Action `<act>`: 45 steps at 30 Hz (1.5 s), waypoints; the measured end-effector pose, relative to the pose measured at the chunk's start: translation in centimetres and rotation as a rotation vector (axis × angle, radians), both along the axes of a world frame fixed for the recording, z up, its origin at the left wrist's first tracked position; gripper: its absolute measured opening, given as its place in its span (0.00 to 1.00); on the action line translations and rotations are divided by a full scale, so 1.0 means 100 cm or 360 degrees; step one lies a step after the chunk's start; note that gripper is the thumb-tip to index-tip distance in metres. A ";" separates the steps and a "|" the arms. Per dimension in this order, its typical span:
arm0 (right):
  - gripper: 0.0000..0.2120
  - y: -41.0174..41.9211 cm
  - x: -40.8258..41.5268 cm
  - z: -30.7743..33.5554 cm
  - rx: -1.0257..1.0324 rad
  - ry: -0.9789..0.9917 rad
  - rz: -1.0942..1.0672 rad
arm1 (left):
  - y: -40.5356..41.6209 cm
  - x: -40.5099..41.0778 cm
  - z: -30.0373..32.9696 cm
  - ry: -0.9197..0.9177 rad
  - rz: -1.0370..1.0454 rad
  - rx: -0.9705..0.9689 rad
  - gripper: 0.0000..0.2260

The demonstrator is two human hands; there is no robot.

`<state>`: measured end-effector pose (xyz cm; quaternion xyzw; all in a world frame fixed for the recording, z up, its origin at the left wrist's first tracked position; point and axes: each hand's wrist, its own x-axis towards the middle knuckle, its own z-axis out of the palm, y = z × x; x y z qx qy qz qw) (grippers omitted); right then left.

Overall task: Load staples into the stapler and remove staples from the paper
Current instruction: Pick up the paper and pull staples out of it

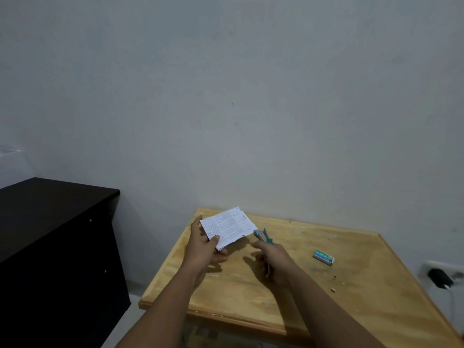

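The tabletop (288, 292) is seen to be pale wood, matt, with scuffed patches. Thin white printed paper (227, 228) is shown matt. The stapler (262, 236) appears as teal plastic with grey metal. The staple box (324, 257) looks like matt card. The cabinet (50, 234) is dark and matt.

Paper (228, 227), centre frame: white, fine dark print lines. Stapler (262, 236): teal, grey metal. Staple box (323, 257), right: teal-green top, pale side. Table (356, 297): light yellowish wood grain. Cabinet (50, 242), left: near-black. Wall (226, 96): plain grey-blue.
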<state>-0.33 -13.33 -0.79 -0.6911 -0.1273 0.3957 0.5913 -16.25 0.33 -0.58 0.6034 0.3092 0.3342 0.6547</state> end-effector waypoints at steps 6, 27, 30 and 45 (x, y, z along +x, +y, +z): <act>0.09 -0.004 -0.007 -0.005 0.0296 0.0614 0.0245 | -0.011 0.004 -0.014 -0.0106 0.0117 -0.0169 0.41; 0.24 -0.011 0.004 -0.017 0.0487 0.0818 0.0451 | -0.026 0.015 -0.034 -0.0051 0.0046 -0.0030 0.07; 0.23 -0.012 0.005 -0.017 0.0518 0.0823 0.0455 | -0.025 0.016 -0.034 -0.0038 0.0069 -0.0024 0.08; 0.17 0.000 -0.022 -0.011 -0.0003 -0.0208 0.0361 | -0.025 0.010 -0.033 -0.0130 0.0174 -0.0102 0.09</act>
